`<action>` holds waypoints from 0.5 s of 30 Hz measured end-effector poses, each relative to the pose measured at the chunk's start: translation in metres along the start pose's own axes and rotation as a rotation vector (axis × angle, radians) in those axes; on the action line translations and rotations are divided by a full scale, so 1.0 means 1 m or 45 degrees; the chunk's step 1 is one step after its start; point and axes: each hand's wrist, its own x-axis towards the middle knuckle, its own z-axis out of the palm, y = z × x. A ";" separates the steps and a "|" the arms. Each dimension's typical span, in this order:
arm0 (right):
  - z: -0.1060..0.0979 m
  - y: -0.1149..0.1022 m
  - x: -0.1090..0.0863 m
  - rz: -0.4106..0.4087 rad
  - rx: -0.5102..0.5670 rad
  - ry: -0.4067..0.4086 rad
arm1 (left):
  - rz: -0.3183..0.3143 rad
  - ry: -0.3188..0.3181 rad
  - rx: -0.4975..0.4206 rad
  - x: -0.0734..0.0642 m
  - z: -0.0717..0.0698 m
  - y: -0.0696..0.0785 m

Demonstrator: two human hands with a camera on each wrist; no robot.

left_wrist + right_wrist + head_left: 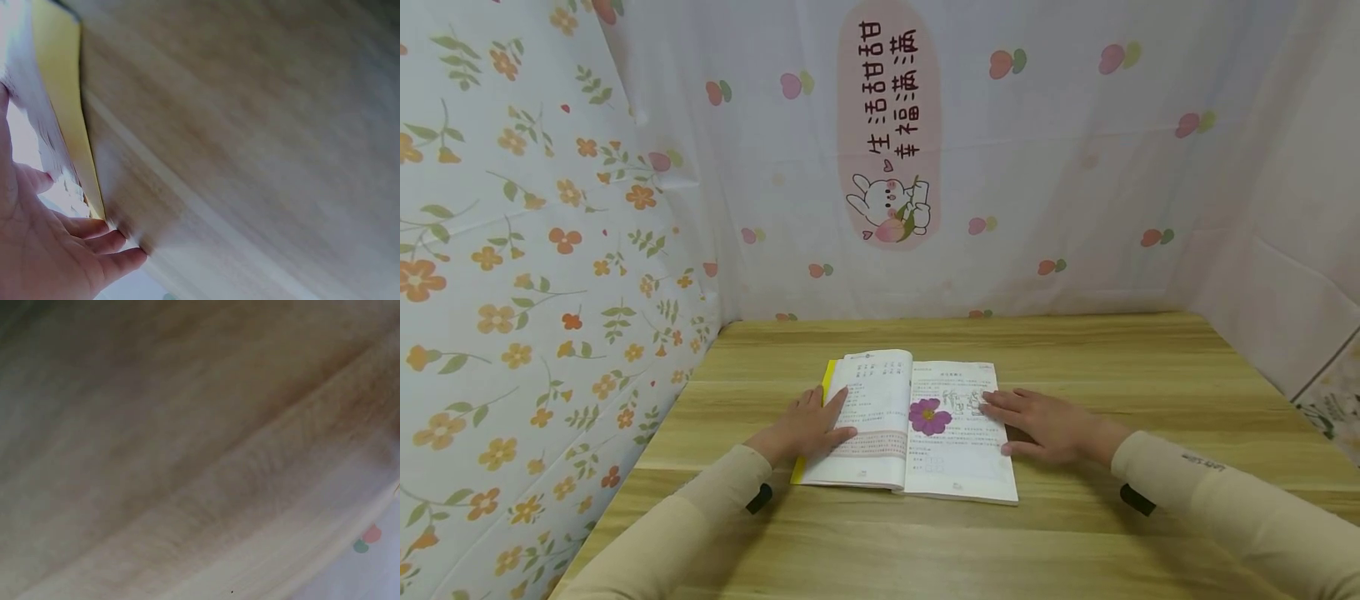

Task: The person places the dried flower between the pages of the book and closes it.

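An open book (955,467) with printed pages lies on the wooden table, its yellow cover (65,81) showing along the left edge. On the right page, close to the fold, is a purple flower (930,417) with a yellow centre. My left hand (808,427) rests at the book's left edge, thumb and a finger over the page; in the left wrist view its other fingers (122,264) extend past the cover. At the opposite edge, my right hand (1048,427) touches the right page with extended fingers. The right wrist view shows mostly blurred tabletop.
The wooden table (880,542) extends around the book on all sides. A floral curtain (550,292) hangs along the left, and a pale printed cloth (1045,167) stands behind the table's far edge. Dark wrist devices (1137,500) sit under both forearms.
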 end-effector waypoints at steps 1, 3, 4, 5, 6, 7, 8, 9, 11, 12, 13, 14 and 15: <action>0.001 0.000 0.000 -0.009 -0.011 0.003 | 0.005 0.003 -0.006 0.000 0.000 0.000; 0.002 -0.001 -0.001 -0.019 -0.010 0.016 | 0.014 0.009 -0.016 0.000 0.000 0.000; 0.002 -0.001 -0.001 -0.023 -0.010 0.018 | 0.020 0.013 -0.017 0.000 0.000 0.000; 0.003 0.000 -0.002 -0.025 -0.015 0.016 | 0.029 0.025 -0.021 0.000 0.000 0.000; 0.003 0.000 -0.002 -0.027 -0.018 0.012 | 0.033 0.036 -0.025 0.000 0.000 -0.001; 0.004 0.000 -0.001 -0.025 -0.019 0.005 | 0.038 0.050 -0.031 0.000 0.000 -0.001; 0.004 0.001 -0.001 -0.021 -0.014 0.004 | 0.037 0.060 -0.043 0.000 0.000 -0.002; 0.004 0.001 -0.001 -0.020 -0.016 0.000 | 0.033 0.072 -0.063 0.001 0.000 -0.002; 0.005 0.002 -0.001 -0.017 -0.018 -0.005 | 0.020 0.092 -0.115 0.001 0.000 -0.003; 0.005 0.002 -0.001 -0.017 -0.015 -0.005 | 0.006 0.094 -0.150 0.002 0.000 -0.003; 0.005 0.002 -0.001 -0.015 -0.016 -0.006 | -0.003 0.101 -0.197 0.002 -0.001 -0.003; 0.005 0.002 -0.001 -0.013 -0.016 -0.008 | -0.012 0.107 -0.240 0.002 -0.002 -0.002; 0.005 0.002 -0.001 -0.012 -0.017 -0.010 | -0.023 0.108 -0.278 0.002 -0.002 -0.002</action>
